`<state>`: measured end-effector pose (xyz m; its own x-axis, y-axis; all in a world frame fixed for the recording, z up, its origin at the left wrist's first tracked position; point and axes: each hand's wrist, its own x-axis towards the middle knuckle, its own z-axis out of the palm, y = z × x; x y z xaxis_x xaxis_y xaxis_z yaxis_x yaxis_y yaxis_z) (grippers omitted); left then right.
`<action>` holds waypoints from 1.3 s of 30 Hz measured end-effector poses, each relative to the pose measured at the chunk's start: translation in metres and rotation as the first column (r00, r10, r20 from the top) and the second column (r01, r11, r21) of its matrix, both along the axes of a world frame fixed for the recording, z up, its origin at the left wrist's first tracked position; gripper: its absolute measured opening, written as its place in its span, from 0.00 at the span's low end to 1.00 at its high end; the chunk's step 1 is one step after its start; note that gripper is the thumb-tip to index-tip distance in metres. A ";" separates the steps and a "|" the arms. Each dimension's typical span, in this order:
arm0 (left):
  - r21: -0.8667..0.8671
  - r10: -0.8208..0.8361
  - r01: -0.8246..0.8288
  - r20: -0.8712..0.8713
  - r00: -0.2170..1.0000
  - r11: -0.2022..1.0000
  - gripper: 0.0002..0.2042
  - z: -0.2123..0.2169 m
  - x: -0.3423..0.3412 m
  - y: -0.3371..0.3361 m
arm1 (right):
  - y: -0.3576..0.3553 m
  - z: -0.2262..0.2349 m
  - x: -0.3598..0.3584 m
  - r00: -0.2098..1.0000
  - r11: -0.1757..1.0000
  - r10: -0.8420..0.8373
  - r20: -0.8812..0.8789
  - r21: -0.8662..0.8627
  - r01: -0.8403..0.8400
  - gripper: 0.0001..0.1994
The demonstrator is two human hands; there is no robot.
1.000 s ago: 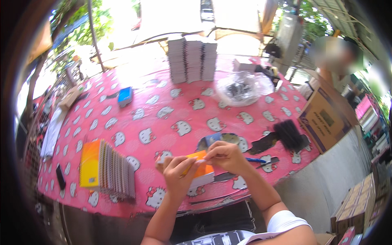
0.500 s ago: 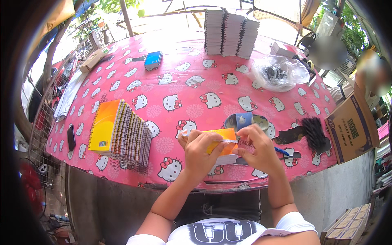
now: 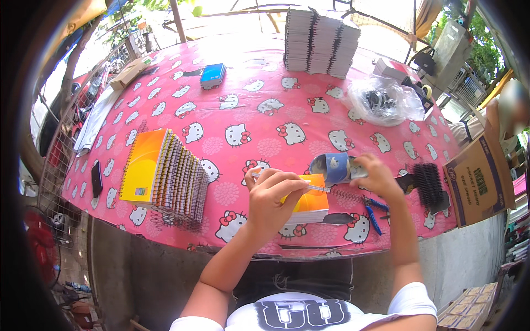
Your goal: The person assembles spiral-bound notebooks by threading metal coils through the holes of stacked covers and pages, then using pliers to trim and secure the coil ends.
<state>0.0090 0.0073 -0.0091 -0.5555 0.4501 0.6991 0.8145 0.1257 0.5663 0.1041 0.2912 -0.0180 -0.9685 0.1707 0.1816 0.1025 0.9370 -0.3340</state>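
My left hand point(image 3: 276, 193) is closed on a thin notebook point(image 3: 316, 187), held with its edge up. A loose wire coil point(image 3: 346, 195) sticks out from the notebook's right end. Below it lies a short stack of yellow-orange notebooks point(image 3: 314, 207), partly covered by my left hand. My right hand point(image 3: 378, 177), slightly blurred, is off the notebook with thumb and fingers apart, beside a blue patterned cup point(image 3: 335, 168) lying on its side. Blue-handled pliers point(image 3: 374, 216) rest just below my right hand.
A row of spiral notebooks point(image 3: 165, 174) stands at left near a phone point(image 3: 96, 179). Tall notebook stacks point(image 3: 320, 43), a blue pad stack point(image 3: 212, 75) and a plastic bag of coils point(image 3: 383, 100) are farther back. Black coils point(image 3: 428, 185) and a carton point(image 3: 479, 179) sit right.
My right hand has let go at the notebook's end and moved right, beside the cup. The coil now stretches out in the open, and the pliers are more visible. The view has shifted slightly.
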 end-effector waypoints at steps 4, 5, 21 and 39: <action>-0.043 0.054 -0.053 0.009 0.999 0.998 0.12 0.005 0.004 0.009 | 0.019 -0.045 -0.006 1.000 0.988 -0.024 -0.013 0.154 0.026 0.22; -0.025 0.076 -0.075 0.022 0.997 0.997 0.13 0.006 0.005 0.011 | 0.026 -0.043 -0.006 0.996 0.997 -0.059 -0.066 0.049 0.063 0.21; -0.040 0.133 -0.130 0.089 0.987 0.991 0.19 0.004 -0.006 -0.001 | -0.030 0.026 -0.042 0.962 0.922 0.141 -0.236 -0.322 -0.214 0.12; 0.467 -0.310 -0.028 0.629 0.713 0.884 0.15 -0.028 -0.014 -0.020 | -0.057 0.023 -0.082 0.960 0.916 0.192 -0.205 -0.314 -0.251 0.15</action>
